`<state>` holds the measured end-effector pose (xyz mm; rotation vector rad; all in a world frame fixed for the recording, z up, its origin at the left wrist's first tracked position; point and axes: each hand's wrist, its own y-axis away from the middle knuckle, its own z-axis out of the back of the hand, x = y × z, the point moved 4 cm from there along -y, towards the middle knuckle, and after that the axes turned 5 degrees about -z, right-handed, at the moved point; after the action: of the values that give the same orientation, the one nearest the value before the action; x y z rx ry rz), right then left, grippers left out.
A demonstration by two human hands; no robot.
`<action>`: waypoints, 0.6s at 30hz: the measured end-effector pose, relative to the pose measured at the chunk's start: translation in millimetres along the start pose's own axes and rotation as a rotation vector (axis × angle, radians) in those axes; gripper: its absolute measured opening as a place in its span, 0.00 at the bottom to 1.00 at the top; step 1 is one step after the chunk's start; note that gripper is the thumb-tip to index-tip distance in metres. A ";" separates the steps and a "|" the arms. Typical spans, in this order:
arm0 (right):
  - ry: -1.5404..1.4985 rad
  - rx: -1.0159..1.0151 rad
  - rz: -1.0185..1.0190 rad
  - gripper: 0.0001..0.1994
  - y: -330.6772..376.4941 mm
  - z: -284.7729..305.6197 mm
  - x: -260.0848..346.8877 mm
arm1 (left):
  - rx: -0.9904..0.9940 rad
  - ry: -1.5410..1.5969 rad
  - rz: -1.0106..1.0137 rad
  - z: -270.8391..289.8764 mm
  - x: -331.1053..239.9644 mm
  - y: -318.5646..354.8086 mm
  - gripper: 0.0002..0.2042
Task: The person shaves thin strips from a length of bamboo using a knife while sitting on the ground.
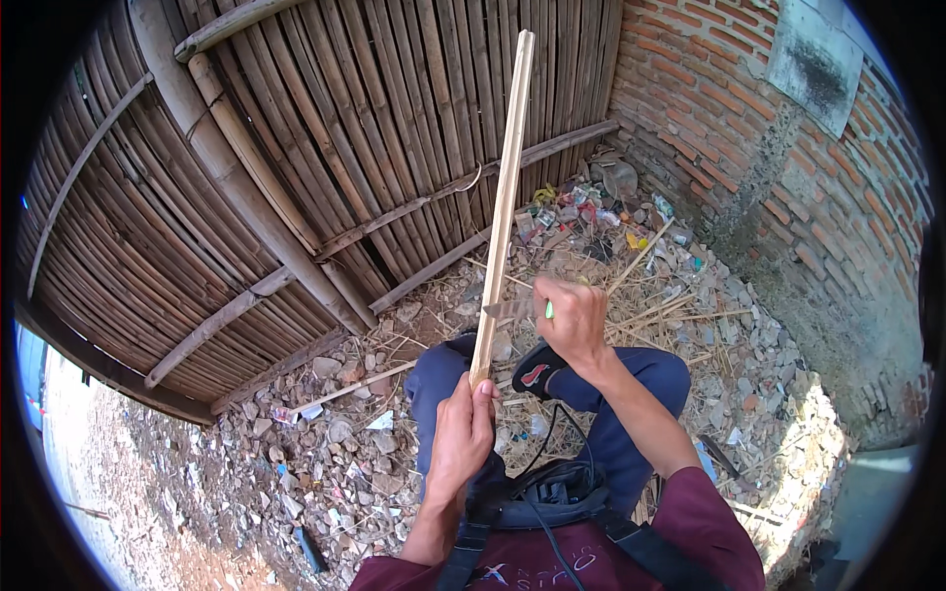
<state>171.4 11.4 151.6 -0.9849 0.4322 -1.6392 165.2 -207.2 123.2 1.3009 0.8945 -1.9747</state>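
My left hand (pixel 463 433) grips the lower end of a long pale bamboo strip (pixel 504 197), which stands nearly upright in front of me and reaches up past the bamboo fence. My right hand (pixel 574 320) is closed around a knife with a green handle, and its blade (pixel 505 310) lies flat against the strip just above my left hand. Both hands are over my knees in blue trousers (pixel 434 379).
A bamboo fence (pixel 296 148) stands to the left and ahead, a brick wall (pixel 788 167) to the right. The ground (pixel 335 443) is covered with stones, bamboo shavings and litter, with a rubbish heap (pixel 591 212) in the corner.
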 end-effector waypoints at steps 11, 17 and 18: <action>0.021 0.075 0.110 0.04 12.5 15.1 6.0 | 0.051 -0.058 -0.022 -21.9 -15.0 6.3 0.10; 0.065 0.019 0.102 0.03 7.2 18.0 -10.2 | 0.034 -0.082 -0.038 -30.0 -15.7 9.8 0.12; 0.054 -0.020 0.096 0.03 5.1 18.1 -14.1 | 0.034 -0.086 -0.041 -30.5 -16.3 9.4 0.12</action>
<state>189.2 26.7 153.2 -0.9223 0.5253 -1.5807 194.1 -186.5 127.5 1.2149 0.8560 -2.0696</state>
